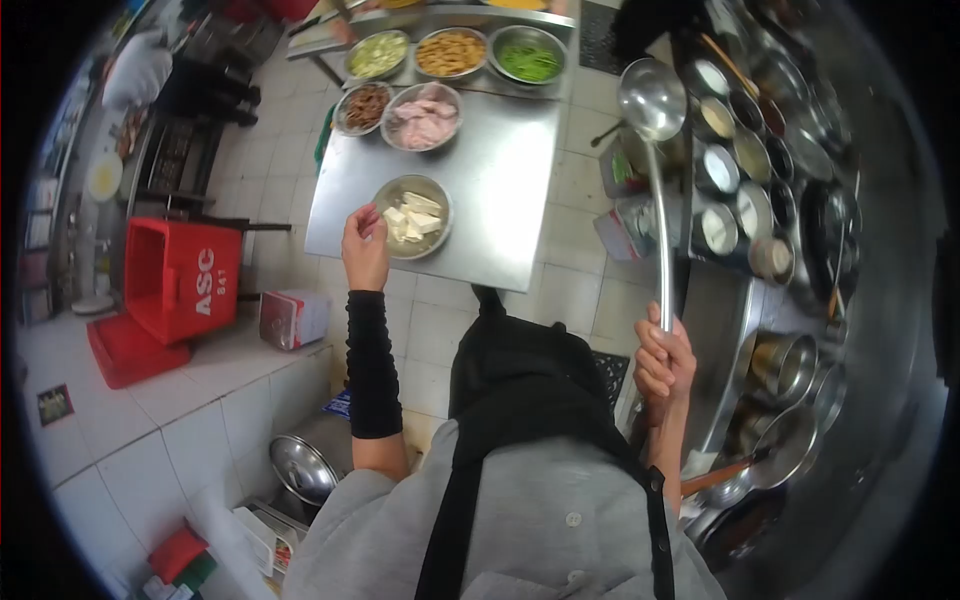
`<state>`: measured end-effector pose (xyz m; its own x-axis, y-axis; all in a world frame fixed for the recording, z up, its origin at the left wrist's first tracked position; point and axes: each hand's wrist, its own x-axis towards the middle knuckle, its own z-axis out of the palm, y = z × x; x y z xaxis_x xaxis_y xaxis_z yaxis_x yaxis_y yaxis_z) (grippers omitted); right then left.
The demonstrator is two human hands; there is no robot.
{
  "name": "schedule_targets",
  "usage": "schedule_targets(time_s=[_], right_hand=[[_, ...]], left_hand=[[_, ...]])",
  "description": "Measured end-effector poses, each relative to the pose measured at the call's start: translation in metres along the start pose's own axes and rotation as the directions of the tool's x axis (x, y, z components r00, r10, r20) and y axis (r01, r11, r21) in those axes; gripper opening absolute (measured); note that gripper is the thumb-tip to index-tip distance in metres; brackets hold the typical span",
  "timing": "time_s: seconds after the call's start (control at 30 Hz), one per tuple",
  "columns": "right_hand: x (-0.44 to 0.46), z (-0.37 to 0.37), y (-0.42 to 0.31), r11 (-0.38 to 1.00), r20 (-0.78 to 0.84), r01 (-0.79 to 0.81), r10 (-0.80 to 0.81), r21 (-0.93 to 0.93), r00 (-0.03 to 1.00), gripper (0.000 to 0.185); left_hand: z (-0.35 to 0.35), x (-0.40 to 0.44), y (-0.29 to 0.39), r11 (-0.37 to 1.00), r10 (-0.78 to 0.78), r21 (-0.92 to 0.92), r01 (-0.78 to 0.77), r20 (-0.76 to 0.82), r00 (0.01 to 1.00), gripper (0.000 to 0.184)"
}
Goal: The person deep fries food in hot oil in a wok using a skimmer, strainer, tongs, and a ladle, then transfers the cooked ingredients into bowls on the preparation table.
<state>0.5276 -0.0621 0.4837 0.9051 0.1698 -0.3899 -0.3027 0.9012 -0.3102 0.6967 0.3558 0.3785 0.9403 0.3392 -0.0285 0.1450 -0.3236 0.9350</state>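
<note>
A long-handled metal ladle (653, 100) points away from me, its round bowl raised at the far end. My right hand (665, 355) is closed around the lower end of its handle. My left hand (366, 245) is at the left rim of a metal bowl (443, 238), fingers curled and pinched together at the edge. Pale cream-white blocks (413, 218), perhaps tofu, lie inside that bowl. It stands near the front of a steel table (500, 190). Just beyond it are a bowl of raw pale pink meat (424, 118) and a bowl of dark brown pieces (363, 108).
Farther back stand bowls of sliced green vegetable (377, 54), golden-brown pieces (451, 53) and green strips (528, 62). At right, a counter carries several seasoning pots (719, 168) and pans (785, 445). A red bin (180, 280) sits left. Another person (140, 75) stands far left.
</note>
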Motion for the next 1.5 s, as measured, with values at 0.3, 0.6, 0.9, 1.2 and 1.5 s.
schedule_targets(time_s=[0.3, 0.6, 0.9, 1.2, 1.5], right_hand=[[-0.158, -0.072, -0.048, 0.894, -0.140, 0.331, -0.385, -0.303, 0.912, 0.013], [-0.212, -0.056, 0.026, 0.659, -0.356, 0.089, -0.509, -0.747, 0.784, 0.025], [-0.138, 0.010, 0.099, 0.761, -0.285, -0.064, -0.161, -0.645, 0.945, 0.008], [-0.133, 0.054, 0.102, 0.911, -0.274, 0.017, -0.141, -0.411, 0.951, 0.012], [-0.162, 0.022, 0.109, 0.992, -0.240, 0.049, -0.075, -0.115, 0.968, 0.014]], left_hand=[[0.023, -0.035, -0.100, 0.706, -0.637, -0.442, 0.553, -0.057, 0.768, 0.033], [0.045, 0.005, -0.120, 0.841, -0.323, -0.456, 0.291, 0.009, 0.947, 0.012], [0.082, -0.037, 0.008, 0.883, 0.416, 0.169, -0.437, 0.149, 0.897, 0.018], [0.140, -0.072, 0.076, 0.515, 0.751, 0.183, -0.837, 0.376, 0.544, 0.017], [0.150, -0.065, 0.048, 0.599, 0.744, 0.191, -0.778, 0.227, 0.629, 0.016]])
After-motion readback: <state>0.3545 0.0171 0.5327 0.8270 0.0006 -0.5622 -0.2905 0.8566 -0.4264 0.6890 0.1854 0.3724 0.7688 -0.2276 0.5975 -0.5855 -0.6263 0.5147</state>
